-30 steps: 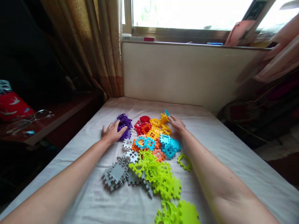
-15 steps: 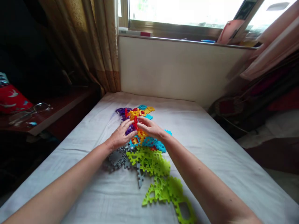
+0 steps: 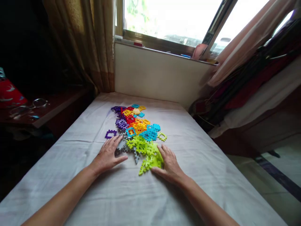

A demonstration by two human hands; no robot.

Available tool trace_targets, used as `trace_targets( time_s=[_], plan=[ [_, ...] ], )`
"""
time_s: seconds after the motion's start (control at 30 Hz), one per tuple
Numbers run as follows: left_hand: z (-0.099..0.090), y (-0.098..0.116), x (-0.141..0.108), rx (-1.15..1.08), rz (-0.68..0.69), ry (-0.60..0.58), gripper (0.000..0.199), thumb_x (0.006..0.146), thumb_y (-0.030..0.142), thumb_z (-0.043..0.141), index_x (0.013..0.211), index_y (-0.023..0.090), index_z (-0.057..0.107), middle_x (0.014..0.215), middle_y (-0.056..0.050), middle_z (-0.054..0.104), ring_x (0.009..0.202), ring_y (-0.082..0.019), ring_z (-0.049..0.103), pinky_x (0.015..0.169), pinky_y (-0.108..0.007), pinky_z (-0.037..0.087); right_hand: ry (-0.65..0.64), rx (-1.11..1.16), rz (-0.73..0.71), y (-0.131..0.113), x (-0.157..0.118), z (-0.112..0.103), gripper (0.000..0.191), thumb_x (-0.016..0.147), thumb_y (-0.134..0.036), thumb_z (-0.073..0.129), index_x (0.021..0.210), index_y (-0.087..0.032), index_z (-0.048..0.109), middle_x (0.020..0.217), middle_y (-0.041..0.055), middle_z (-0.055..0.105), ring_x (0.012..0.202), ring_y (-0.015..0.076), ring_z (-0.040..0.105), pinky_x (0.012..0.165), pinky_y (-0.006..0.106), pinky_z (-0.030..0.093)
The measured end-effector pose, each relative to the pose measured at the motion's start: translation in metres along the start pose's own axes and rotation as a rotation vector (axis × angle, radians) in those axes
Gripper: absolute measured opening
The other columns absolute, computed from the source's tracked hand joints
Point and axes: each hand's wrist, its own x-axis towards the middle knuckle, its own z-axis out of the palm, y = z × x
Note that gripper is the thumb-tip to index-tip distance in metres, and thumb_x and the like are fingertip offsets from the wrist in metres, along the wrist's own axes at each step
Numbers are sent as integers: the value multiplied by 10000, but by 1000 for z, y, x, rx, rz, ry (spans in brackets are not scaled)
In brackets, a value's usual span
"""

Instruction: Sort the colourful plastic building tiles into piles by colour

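A long heap of flat, notched plastic interlocking pieces lies on the sheet, grouped by colour. My left hand (image 3: 107, 156), fingers spread, rests at the left edge of the grey pieces (image 3: 122, 145). Just beyond its fingertips lies a purple square frame (image 3: 110, 134). My right hand (image 3: 169, 163) is open against the right side of the lime-green pieces (image 3: 143, 147), thumb at their near edge. Farther off are blue pieces (image 3: 150, 133), orange-yellow pieces (image 3: 140, 126), red pieces (image 3: 130, 119) and purple pieces (image 3: 121, 123). A small lime frame (image 3: 162, 136) lies apart on the right.
A pale sheet (image 3: 94, 201) covers the flat surface. A dark side table (image 3: 58, 102) with eyeglasses (image 3: 39, 102) and a red cloth item (image 3: 10, 94) stands left. Curtains (image 3: 94, 47), a window ledge (image 3: 160, 51) and hanging clothes (image 3: 249, 84) surround it.
Both hands have drawn back toward me and apart, from the red pieces to the near sides of the heap. The near lime-green pieces are now gathered closer to the rest. The view has shifted.
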Motion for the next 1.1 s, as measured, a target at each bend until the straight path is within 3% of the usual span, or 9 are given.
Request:
trace_targets(
  time_s=[0.23, 0.37, 0.47, 0.53, 0.63, 0.73, 0.83, 0.97, 1.1],
  plan=[
    [11, 19, 10, -230, -81, 146, 736, 896, 601, 466, 1497, 189, 362, 1528, -132, 442, 1419, -257, 407, 1169, -427, 344, 322, 369, 69, -54, 112, 43, 636, 849, -547, 596, 1400, -240, 517, 1401, 136, 557, 1337, 312, 488, 1131, 510, 387],
    [9, 20, 6, -303, -88, 181, 706, 898, 574, 477, 1472, 173, 395, 1512, -146, 458, 1408, -262, 424, 1161, -434, 362, 245, 535, 7, -99, 152, 53, 585, 872, -537, 581, 1378, -248, 534, 1396, 110, 576, 1321, 271, 510, 1136, 454, 393],
    [3, 25, 0, -333, -81, 223, 632, 919, 548, 462, 1432, 178, 448, 1415, -139, 554, 1309, -244, 530, 1110, -408, 427, 174, 589, -78, -118, 175, 44, 551, 898, -553, 536, 1362, -256, 548, 1365, 91, 604, 1271, 241, 556, 1086, 411, 450],
    [-6, 24, 2, -320, -68, 282, 568, 939, 538, 433, 1371, 177, 511, 1310, -126, 621, 1209, -222, 597, 1069, -377, 461, 213, 551, -115, -109, 185, 29, 534, 909, -561, 503, 1335, -247, 573, 1360, 91, 609, 1285, 246, 545, 1085, 413, 449],
    [-27, 6, 25, -241, -21, 360, 501, 957, 539, 390, 1246, 189, 602, 1193, -102, 668, 1122, -205, 625, 1038, -350, 472, 360, 368, 6, -61, 187, 0, 542, 896, -566, 474, 1298, -224, 602, 1351, 107, 615, 1286, 275, 540, 1109, 454, 415],
    [-49, -33, 78, -110, -24, 356, 556, 942, 585, 364, 1254, 192, 603, 1247, -104, 651, 1198, -227, 586, 1095, -376, 416, 453, 235, 230, 5, 173, -18, 613, 862, -584, 430, 1262, -161, 625, 1329, 190, 603, 1307, 370, 504, 1116, 572, 359],
    [-61, -76, 146, -76, -202, 276, 718, 873, 660, 411, 1362, 148, 524, 1478, -154, 492, 1391, -281, 430, 1170, -420, 310, 469, 120, 462, 53, 159, -16, 619, 852, -581, 382, 1287, -206, 613, 1335, 171, 594, 1338, 403, 464, 1107, 612, 331],
    [-52, -111, 214, -156, -388, 187, 821, 827, 703, 441, 1387, 104, 502, 1502, -210, 462, 1431, -370, 367, 1177, -516, 243, 454, 66, 456, 61, 162, 4, 574, 873, -556, 374, 1294, -244, 607, 1343, 135, 604, 1334, 385, 471, 1119, 592, 308],
    [-24, -106, 236, -288, -385, 134, 755, 820, 725, 445, 1300, 162, 596, 1395, -158, 592, 1349, -349, 490, 1124, -460, 346, 424, 104, 375, 36, 186, 24, 552, 888, -512, 436, 1283, -169, 611, 1348, 151, 604, 1321, 332, 491, 1141, 499, 321]
  ],
)
